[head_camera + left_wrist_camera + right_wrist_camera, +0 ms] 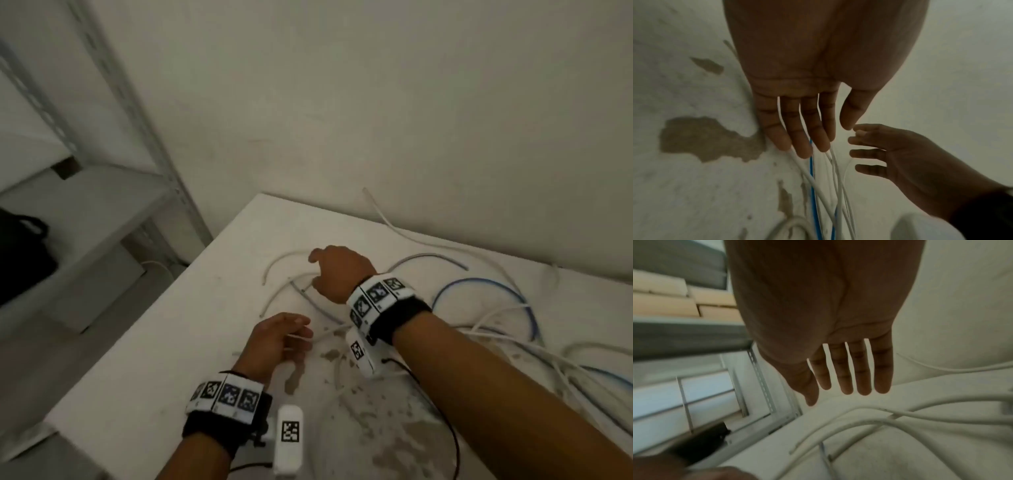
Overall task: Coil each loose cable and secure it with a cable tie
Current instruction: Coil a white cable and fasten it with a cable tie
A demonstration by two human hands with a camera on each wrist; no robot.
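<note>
White painted desk (144, 359), worn top with brown patches where paint has flaked off. Loose white round cables (548, 363) lie sprawled and uncoiled over the desk, most of the tangle on its right half, with short cut ends fanning toward the desk's far left corner. One blue round cable (496, 287) arcs through the white ones on the right side of the desk; the left wrist view shows a blue strand (812, 186) running alongside several white strands (838, 186) under the left fingers.

Left hand (279, 341): over the middle of the desk, fingers straight and slightly spread, palm toward the desk. A thin white strand crosses at the fingertips (803, 151); fingers not curled round it, so it's a flat touch at most, not a grip. Contact itself I cannot tell for sure.

Right hand (337, 270): further toward the desk's far edge, above the cut ends of the white cables (869, 421). Fingers (863, 378) extended and parted, thumb out, nothing held. The wrist view shows clear space between the fingertips and the cables below.

Both wrists carry black straps with white marker blocks (376, 294).

Left of the desk: grey metal slotted-angle shelving (113, 205), a black item (24, 253) on its shelf. Plain white wall (376, 102) behind the desk.

No cable is coiled or tied so far.
</note>
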